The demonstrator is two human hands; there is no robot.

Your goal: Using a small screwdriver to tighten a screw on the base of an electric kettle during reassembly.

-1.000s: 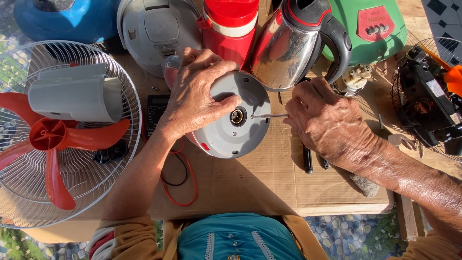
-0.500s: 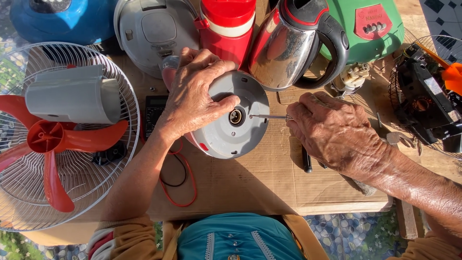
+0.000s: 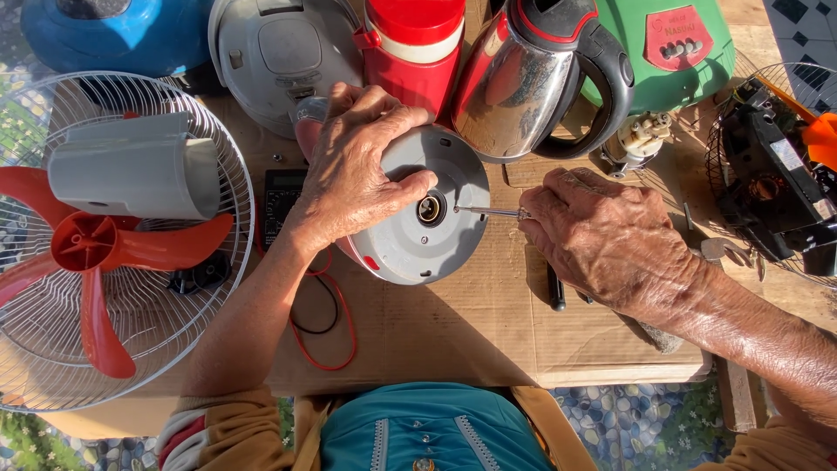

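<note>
My left hand [image 3: 357, 166] lies flat over a round grey appliance base [image 3: 427, 235] tipped on its side, gripping its upper rim. A metal socket [image 3: 430, 209] sits at the base's centre. My right hand [image 3: 602, 240] is closed around a thin screwdriver [image 3: 488, 211], whose tip touches the base just right of the socket. The handle is hidden in my fist.
A fan with red blades [image 3: 105, 244] lies at the left. Behind stand a white cooker [image 3: 279, 52], a red flask [image 3: 418, 48], a steel kettle [image 3: 532, 78] and a green device [image 3: 680, 44]. Red and black wires [image 3: 327, 318] lie on the cardboard [image 3: 488, 331]. Dark motor parts [image 3: 776, 174] sit at the right.
My right hand has shifted slightly, keeping the screwdriver tip at the base near the socket. The left hand stays on the base.
</note>
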